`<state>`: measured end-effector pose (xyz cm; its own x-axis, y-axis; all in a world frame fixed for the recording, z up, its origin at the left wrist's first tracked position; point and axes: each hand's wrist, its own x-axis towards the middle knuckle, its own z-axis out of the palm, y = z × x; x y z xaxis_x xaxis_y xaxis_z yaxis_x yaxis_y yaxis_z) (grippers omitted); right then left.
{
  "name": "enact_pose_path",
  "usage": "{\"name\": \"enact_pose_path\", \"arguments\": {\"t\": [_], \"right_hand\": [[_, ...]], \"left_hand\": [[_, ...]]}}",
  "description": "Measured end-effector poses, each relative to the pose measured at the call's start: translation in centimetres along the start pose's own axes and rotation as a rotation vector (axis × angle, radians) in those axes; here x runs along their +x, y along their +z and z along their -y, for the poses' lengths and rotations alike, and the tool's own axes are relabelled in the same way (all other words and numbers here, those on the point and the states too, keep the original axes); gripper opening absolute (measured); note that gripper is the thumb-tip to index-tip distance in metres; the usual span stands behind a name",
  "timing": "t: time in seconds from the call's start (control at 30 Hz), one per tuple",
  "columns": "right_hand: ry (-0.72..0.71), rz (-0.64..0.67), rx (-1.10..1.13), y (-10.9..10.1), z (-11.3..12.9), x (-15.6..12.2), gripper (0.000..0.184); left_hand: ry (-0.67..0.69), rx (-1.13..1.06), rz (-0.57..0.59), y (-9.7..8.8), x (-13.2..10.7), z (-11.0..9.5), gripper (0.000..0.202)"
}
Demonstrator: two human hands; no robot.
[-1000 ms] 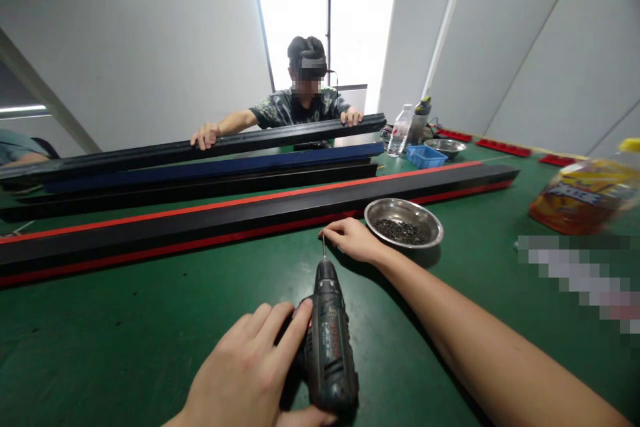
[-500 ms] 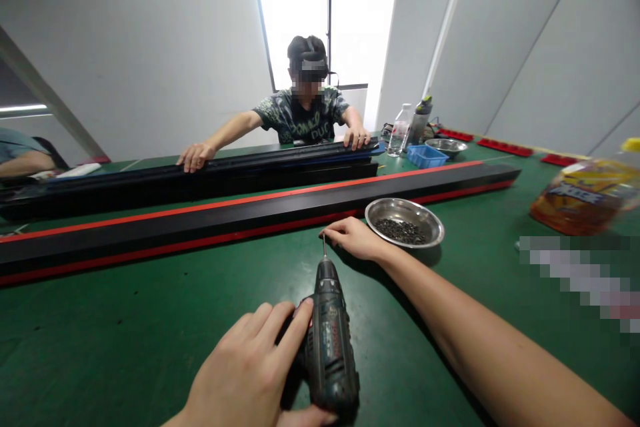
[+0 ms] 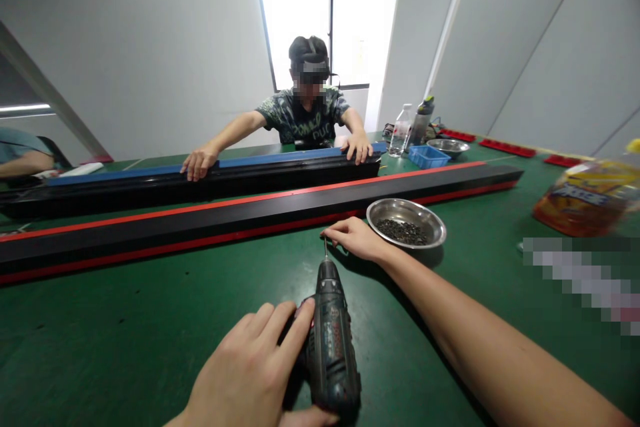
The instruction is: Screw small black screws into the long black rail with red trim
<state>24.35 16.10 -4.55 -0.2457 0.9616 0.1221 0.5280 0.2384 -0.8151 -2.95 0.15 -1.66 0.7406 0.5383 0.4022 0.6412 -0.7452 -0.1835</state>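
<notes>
My left hand (image 3: 250, 363) is wrapped around the body of a black cordless drill (image 3: 333, 340), which points away from me over the green table. Its thin bit reaches up to the fingertips of my right hand (image 3: 357, 237). Those fingers are pinched together at the bit's tip; whatever small piece is between them is too small to make out. Just beside my right hand stands a round metal bowl (image 3: 375, 210) holding many small dark screws (image 3: 403, 231). Beyond both hands lies a long black bar with red edges (image 3: 250, 213).
Across the green table (image 3: 150, 340), a co-worker (image 3: 310, 107) has both hands on long black and blue profiles (image 3: 280, 160). A blue basket (image 3: 429, 157), a water bottle (image 3: 400, 130) and another metal bowl (image 3: 450, 142) stand at the back right. An orange-labelled bag (image 3: 585, 197) is at right.
The co-worker's hands have come slightly nearer and lower with the black profile, and a long blue strip now shows behind it. My hands and the drill stay almost still.
</notes>
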Motion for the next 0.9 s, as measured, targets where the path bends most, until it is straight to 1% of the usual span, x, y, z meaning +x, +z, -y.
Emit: {"name": "enact_pose_path", "arguments": {"t": [0.17, 0.23, 0.3, 0.4, 0.47, 0.57, 0.63, 0.77, 0.9], "right_hand": [[0.014, -0.025, -0.021, 0.1, 0.1, -0.1, 0.039], [0.025, -0.035, 0.033, 0.1, 0.1, -0.1, 0.038], [0.031, -0.032, 0.142, 0.0, 0.1, -0.1, 0.035], [0.041, 0.006, 0.263, -0.2, 0.3, -0.2, 0.037], [0.059, 0.03, 0.274, -0.4, 0.3, -0.2, 0.038], [0.071, 0.039, 0.266, -0.5, 0.1, -0.2, 0.038], [0.067, 0.017, 0.256, -0.4, 0.1, -0.1, 0.038], [0.077, -0.031, 0.224, -0.3, 0.3, -0.2, 0.037], [0.028, -0.055, 0.193, 0.1, 0.3, -0.4, 0.033]], "left_hand": [[-0.016, -0.007, 0.024, 0.0, 0.1, 0.0, 0.1], [-0.019, -0.007, 0.023, -0.1, 0.1, -0.1, 0.101], [-0.015, -0.004, 0.021, -0.1, 0.3, -0.1, 0.101], [0.001, 0.003, 0.011, -0.2, 0.4, -0.1, 0.099], [0.012, 0.008, 0.005, -0.2, 0.4, -0.1, 0.099], [0.009, 0.001, 0.028, -0.2, 0.4, -0.1, 0.1], [-0.011, -0.025, 0.057, -0.3, 0.4, -0.3, 0.1], [-0.106, -0.086, 0.119, -0.6, 0.7, -0.6, 0.09], [-0.206, -0.127, 0.196, -0.5, 1.0, -0.6, 0.086]]}}
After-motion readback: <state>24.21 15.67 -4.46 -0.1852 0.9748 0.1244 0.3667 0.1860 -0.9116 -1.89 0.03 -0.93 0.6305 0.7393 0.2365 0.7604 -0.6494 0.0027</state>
